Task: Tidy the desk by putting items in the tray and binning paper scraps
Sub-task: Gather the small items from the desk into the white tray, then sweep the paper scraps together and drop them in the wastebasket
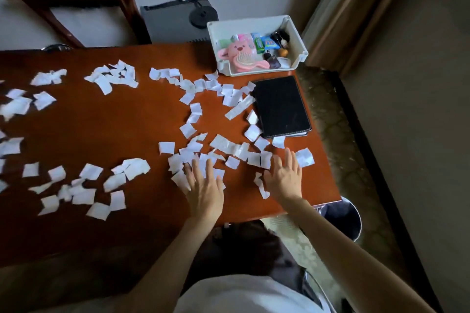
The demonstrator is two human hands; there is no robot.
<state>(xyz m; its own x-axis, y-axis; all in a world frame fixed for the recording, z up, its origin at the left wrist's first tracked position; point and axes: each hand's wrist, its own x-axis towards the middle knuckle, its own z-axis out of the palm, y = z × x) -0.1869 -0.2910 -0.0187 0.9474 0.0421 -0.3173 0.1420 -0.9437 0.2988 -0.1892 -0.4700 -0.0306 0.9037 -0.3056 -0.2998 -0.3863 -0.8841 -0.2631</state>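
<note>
While left hand and right hand lie flat, white scraps (torn, uneven) litter the desk.

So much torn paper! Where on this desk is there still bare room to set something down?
Widest bare wood: the middle of the desk, ringed by paper scraps. Another bare strip runs along the near edge, left of the left hand. Crowded: around the right hand and beside the black notebook.

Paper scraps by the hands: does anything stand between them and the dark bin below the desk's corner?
Nothing visible does. The desk is bare from the paper scraps to its edge above the bin; the black notebook lies farther back.
</note>
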